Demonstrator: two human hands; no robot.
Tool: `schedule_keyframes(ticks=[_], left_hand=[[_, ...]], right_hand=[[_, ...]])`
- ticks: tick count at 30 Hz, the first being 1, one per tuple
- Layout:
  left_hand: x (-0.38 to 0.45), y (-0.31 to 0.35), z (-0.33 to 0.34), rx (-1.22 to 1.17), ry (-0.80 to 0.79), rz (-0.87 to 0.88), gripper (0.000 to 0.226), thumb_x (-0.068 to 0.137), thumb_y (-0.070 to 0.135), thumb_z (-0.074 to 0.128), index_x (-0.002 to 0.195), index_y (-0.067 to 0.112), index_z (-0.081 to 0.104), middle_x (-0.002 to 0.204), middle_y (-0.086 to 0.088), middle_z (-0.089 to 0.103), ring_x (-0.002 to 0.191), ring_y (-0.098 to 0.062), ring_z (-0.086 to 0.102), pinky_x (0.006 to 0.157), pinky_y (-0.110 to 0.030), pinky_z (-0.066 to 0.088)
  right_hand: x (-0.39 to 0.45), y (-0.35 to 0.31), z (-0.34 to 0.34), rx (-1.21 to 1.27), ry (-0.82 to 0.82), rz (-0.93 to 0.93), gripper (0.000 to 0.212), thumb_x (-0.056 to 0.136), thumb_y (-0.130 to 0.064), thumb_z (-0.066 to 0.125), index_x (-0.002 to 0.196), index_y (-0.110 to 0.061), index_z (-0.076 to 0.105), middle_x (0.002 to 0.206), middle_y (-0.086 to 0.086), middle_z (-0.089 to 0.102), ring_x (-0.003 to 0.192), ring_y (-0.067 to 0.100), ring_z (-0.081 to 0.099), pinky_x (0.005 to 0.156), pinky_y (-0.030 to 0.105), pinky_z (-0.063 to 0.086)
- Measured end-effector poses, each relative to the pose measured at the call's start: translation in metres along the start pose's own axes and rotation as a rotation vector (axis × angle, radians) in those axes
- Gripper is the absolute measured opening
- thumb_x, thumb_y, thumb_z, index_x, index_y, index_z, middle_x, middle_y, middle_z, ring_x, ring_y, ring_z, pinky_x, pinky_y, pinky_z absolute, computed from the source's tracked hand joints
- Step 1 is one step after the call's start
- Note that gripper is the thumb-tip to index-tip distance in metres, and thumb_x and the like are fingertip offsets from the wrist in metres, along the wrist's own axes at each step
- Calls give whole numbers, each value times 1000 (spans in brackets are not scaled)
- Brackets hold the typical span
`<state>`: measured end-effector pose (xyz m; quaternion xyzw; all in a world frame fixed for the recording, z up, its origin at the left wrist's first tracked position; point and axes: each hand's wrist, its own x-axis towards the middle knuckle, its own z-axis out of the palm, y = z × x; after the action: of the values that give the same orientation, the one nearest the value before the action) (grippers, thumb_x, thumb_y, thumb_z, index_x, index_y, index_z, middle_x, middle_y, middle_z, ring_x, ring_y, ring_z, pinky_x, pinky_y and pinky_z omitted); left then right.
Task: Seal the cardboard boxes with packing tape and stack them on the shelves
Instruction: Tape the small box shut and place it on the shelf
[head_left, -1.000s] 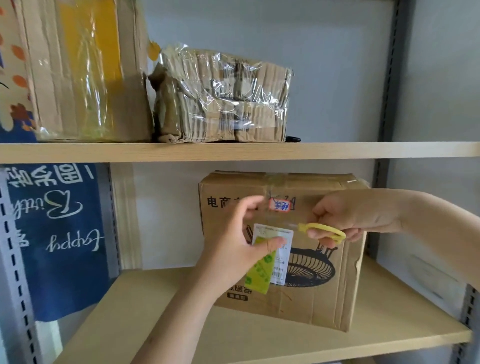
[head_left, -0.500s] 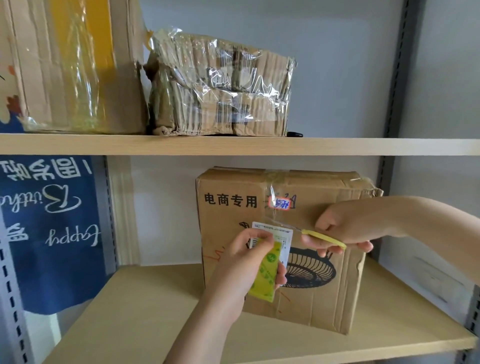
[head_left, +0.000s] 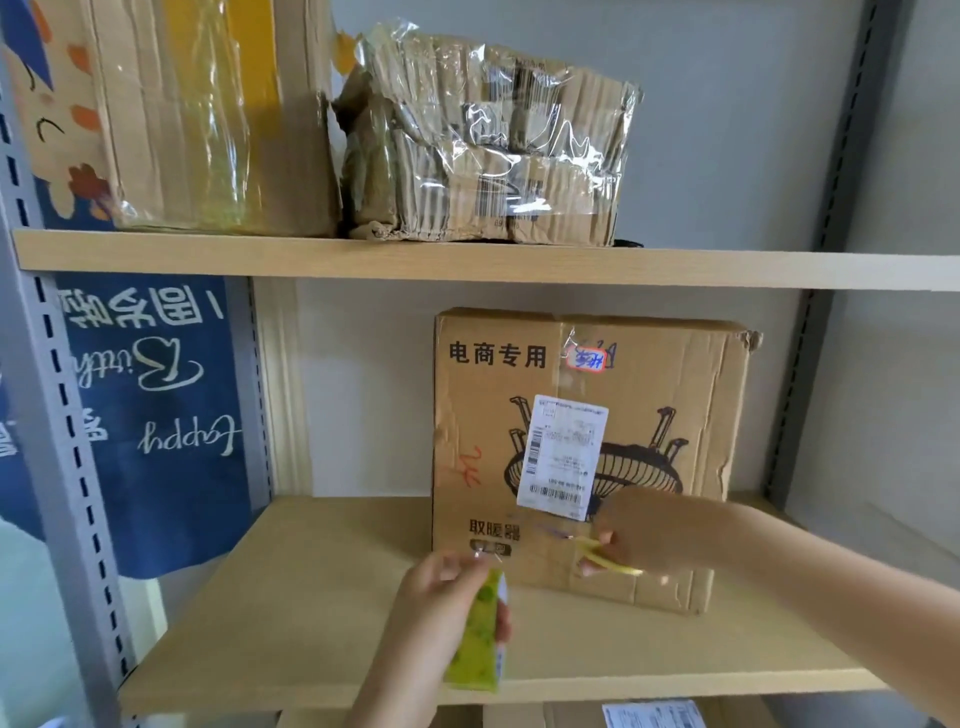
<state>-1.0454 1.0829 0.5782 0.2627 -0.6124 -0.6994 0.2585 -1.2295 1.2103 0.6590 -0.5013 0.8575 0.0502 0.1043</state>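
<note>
Head view: left hand (head_left: 441, 587) is gripping the tape roll (head_left: 478, 644) at 7 o'clock of the box (head_left: 587, 457), right hand (head_left: 639, 535) is clamping yellow scissors (head_left: 608, 561); she's best keeping the strip taut while cutting.

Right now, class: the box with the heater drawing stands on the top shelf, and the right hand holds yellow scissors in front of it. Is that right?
Not quite. The box stands on the middle shelf, below the top one, as the head view shows. The right hand does hold yellow scissors in front of it.
</note>
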Motion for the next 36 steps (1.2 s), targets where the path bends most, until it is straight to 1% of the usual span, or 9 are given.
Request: schedule_keyframes(ticks=[3, 10, 14, 16, 18, 23, 26, 30, 36], left_hand=[[1, -2, -25, -54, 163, 11, 14, 97, 14, 62, 105, 2, 61, 63, -19, 69, 42, -23, 60, 46, -28, 53], [-2, -7, -47, -112, 216, 18, 15, 97, 10, 62, 105, -1, 60, 58, -21, 64, 41, -25, 59, 42, -28, 52], [4, -6, -52, -104, 265, 57, 14, 95, 14, 65, 101, 2, 61, 57, -18, 66, 39, -25, 59, 41, -25, 49], [5, -5, -51, -68, 284, 92, 11, 95, 18, 66, 99, 8, 64, 58, -13, 69, 41, -21, 62, 42, -21, 49], [4, -2, -47, -43, 269, 106, 10, 95, 20, 65, 99, 12, 65, 62, -14, 71, 44, -22, 64, 47, -25, 54], [-3, 9, -38, -31, 215, 165, 7, 97, 13, 61, 99, 8, 66, 64, -20, 70, 47, -26, 64, 49, -33, 57], [-10, 11, -38, -30, 194, 182, 7, 98, 12, 60, 99, 7, 65, 65, -23, 69, 48, -26, 63, 46, -30, 55], [-11, 15, -38, -26, 184, 189, 9, 98, 6, 57, 101, 0, 63, 59, -25, 64, 41, -24, 58, 40, -26, 50], [-13, 20, -23, -31, 145, 162, 10, 99, 15, 58, 101, 8, 65, 63, -17, 69, 45, -20, 63, 42, -23, 50]], right_hand=[[19, -34, 34, -202, 50, -70, 29, 101, -25, 50, 123, -9, 61, 114, 3, 67, 87, 17, 66, 70, 23, 51], [29, -83, 82, -425, 221, -113, 29, 87, 7, 53, 108, -6, 68, 107, 13, 68, 98, 33, 66, 75, 35, 52], [18, -62, 45, -420, 1090, -379, 11, 85, -16, 67, 95, -14, 70, 92, 2, 66, 77, 21, 61, 61, 32, 52], [17, -49, 1, -355, 1409, -333, 33, 96, -25, 53, 124, -11, 63, 126, 6, 62, 109, 25, 56, 90, 37, 47], [21, -37, -37, -401, 1377, -137, 54, 104, -36, 36, 149, -6, 37, 156, 10, 37, 143, 28, 33, 119, 41, 25], [41, -25, -15, -298, 954, 46, 75, 102, -54, 15, 156, -4, -2, 164, 11, -7, 152, 25, -9, 125, 39, 2], [40, -32, 48, -266, 724, -24, 71, 101, -51, 25, 151, -1, 33, 159, 17, 26, 148, 30, 25, 119, 43, 29], [35, -25, 49, -247, 1024, -227, 32, 98, -32, 49, 105, -11, 73, 111, 6, 72, 103, 24, 68, 92, 38, 56], [41, 20, -71, -341, 1046, 100, 98, 88, -60, 55, 158, -12, 7, 164, 10, 14, 152, 29, 12, 123, 43, 4]])
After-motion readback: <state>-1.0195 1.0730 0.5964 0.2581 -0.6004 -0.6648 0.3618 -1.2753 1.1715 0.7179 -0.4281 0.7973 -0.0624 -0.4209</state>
